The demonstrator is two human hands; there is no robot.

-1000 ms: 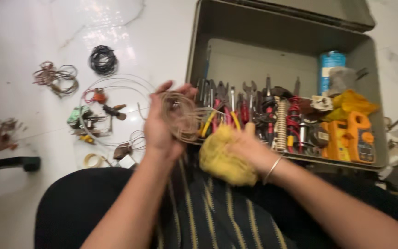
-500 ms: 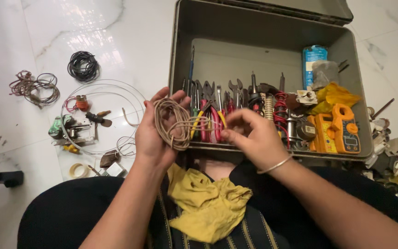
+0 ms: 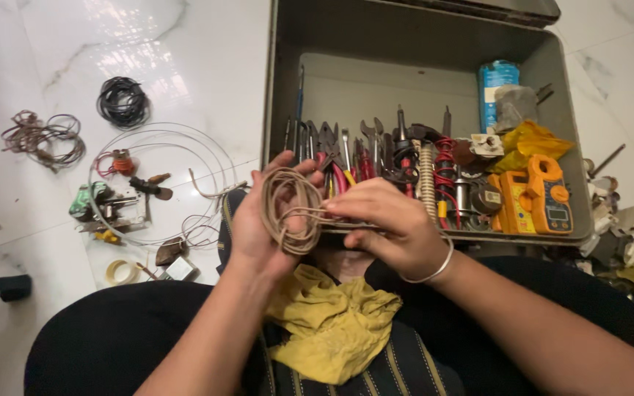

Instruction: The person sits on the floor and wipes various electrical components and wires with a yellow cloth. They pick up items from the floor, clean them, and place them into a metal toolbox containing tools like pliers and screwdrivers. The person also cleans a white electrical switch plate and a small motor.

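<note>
My left hand (image 3: 252, 227) grips a coil of beige wire (image 3: 290, 209) held up in front of me. My right hand (image 3: 387, 227) pinches the loose end of that wire right beside the coil, fingers closed on it. A yellow cloth (image 3: 328, 323) lies crumpled in my lap below both hands. Just beyond the hands stands an open grey metal toolbox (image 3: 288, 81) holding pliers, spanners, screwdrivers and an orange clamp meter (image 3: 541, 194).
On the white marble floor to the left lie a black wire coil (image 3: 122, 101), a brown wire bundle (image 3: 38, 136), a large thin wire loop (image 3: 159, 180) around small parts, and a tape roll (image 3: 122, 272). Scraps lie right of the box.
The yellow cloth left my right hand and dropped to my lap. My right hand came over to the coil and took the wire end; both hands have drawn slightly closer.
</note>
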